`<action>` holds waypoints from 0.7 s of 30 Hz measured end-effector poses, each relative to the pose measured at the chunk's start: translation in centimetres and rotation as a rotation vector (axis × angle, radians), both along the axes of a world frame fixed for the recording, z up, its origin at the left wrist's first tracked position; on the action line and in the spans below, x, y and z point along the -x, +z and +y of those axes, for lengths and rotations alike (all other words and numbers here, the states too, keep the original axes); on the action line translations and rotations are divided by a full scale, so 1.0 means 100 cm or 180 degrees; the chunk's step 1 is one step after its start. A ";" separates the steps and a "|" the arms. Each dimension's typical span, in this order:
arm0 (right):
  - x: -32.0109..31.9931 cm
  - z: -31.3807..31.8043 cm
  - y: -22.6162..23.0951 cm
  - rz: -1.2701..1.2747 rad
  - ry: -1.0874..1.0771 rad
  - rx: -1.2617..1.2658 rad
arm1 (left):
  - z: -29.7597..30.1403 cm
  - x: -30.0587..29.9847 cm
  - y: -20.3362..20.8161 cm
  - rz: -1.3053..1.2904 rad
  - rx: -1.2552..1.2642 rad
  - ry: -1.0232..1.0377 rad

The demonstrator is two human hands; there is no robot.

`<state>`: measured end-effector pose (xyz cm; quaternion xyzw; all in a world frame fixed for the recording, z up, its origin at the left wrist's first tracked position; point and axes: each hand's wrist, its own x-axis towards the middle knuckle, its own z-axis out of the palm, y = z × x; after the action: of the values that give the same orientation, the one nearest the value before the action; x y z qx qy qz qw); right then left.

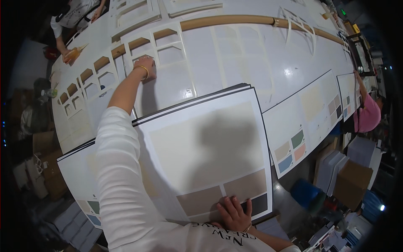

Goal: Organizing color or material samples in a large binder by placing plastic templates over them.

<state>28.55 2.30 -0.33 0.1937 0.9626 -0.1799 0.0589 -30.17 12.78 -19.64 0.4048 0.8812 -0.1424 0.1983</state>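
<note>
My left hand [145, 67], with a yellow bangle at the wrist, reaches far across the white table. Its fingers curl down at a white cut-out frame [170, 54] with clipped-corner openings; what they hold there is hidden. Below, my right hand [236, 215] lies with spread fingers on the near edge of a large printed card [201, 134]. This card bears a big cream panel and smaller taupe and dark patches. It tops a stack with black edges, and a shadow falls across it.
Along the table's far side runs a brown cardboard tube [228, 20]. More colour cards [312, 109] lie at the right, near a person in pink [369, 113]. Another person's hand [67, 55] rests at the far left. Cartons [350, 178] stand below the table.
</note>
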 end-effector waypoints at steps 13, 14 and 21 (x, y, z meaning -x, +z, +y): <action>0.007 0.000 0.002 0.0166 -0.0075 -0.0192 | -0.011 0.008 0.015 0.0070 -0.0473 -0.0207; 0.010 -0.001 0.006 0.0196 -0.0110 -0.0225 | -0.015 0.019 0.020 0.0020 -0.0680 -0.0079; 0.014 0.006 0.009 0.0107 -0.0138 0.0058 | -0.001 0.018 0.151 0.0827 -0.1673 -0.0270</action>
<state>27.18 2.85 0.58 0.2108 0.9574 -0.1931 0.0406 -31.99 12.69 -4.50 0.4571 0.8882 0.0318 -0.0340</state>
